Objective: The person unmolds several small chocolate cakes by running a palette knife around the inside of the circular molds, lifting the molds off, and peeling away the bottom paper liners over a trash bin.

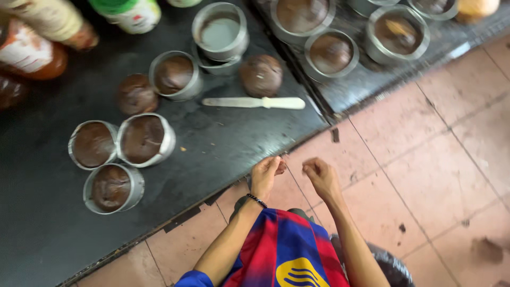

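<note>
Black countertop edge beside left hand and right hand, both loosely curled, empty.

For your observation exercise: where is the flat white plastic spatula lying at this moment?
In the head view, the flat white plastic spatula lies on the black worktop, centre of frame, just below the unmoulded round brown cake and above both hands.

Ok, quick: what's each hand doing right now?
Left hand: fingers pinched together, contents too small to tell.
Right hand: loosely curled, apparently empty.
</note>
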